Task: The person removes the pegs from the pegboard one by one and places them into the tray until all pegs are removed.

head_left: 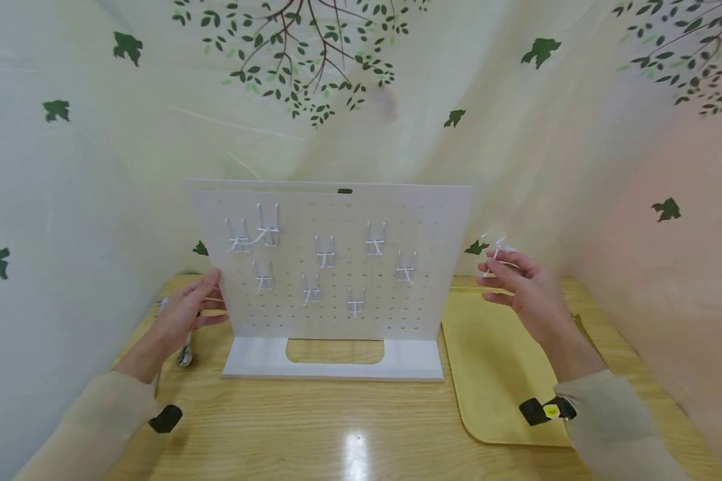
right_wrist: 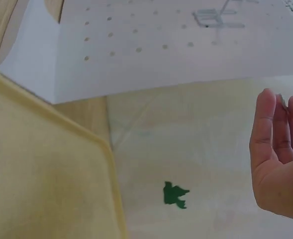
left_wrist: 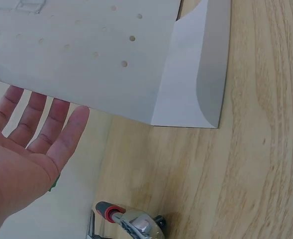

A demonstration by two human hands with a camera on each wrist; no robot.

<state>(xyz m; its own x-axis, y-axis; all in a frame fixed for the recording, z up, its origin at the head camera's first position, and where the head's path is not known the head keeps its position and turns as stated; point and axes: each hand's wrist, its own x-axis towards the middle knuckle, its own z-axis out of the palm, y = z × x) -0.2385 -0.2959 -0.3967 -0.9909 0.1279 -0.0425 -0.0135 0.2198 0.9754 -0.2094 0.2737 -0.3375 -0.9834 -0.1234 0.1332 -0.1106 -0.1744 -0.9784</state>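
Note:
A white pegboard stands upright on its own base, with several white wire hooks fixed across its face. At its left edge my left hand holds the board, thumb at the front and fingers reaching behind. The left wrist view shows those fingers fairly straight along the edge. Off to the right of the board, my right hand pinches another white pegboard hook between thumb and fingers, raised above a yellow tray. In the right wrist view the hook is mostly hidden by the right hand.
The yellow tray lies on the wooden table, right of the board's base. Metal tools, one with a red and black handle, lie left of the board. A printed curtain hangs behind and at both sides.

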